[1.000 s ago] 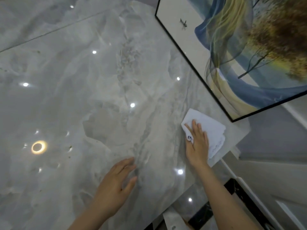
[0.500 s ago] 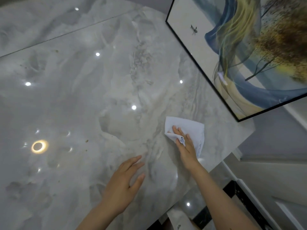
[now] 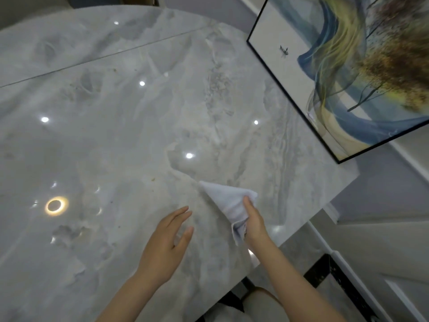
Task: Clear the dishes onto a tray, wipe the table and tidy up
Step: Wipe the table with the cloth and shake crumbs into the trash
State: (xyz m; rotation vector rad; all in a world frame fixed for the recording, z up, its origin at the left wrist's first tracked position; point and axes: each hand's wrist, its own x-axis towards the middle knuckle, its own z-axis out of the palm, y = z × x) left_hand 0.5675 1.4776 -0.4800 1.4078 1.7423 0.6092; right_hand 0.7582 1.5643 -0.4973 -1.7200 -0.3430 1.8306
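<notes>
My right hand (image 3: 254, 223) has dragged the cloth (image 3: 228, 203) from the desk's (image 3: 116, 135) three o'clock edge toward me, fingers bunching it; left hand (image 3: 166, 242) flat, released. Crumbs (image 3: 153, 179) remain at ten o'clock.

L hand (image 3: 166, 238) flat, fingers straight; R hand (image 3: 254, 223) gripping cloth (image 3: 228, 201), both arms extended fwd.

We saw the right hand (image 3: 254, 223) gripping a bunched white cloth (image 3: 228, 201) whose pointed corner lay on the glossy marbled tabletop (image 3: 116, 112). The left hand (image 3: 167, 242) hovered just beside it, fingers straight. A framed painting (image 3: 348, 73) leaned at the tabletop's far right.
</notes>
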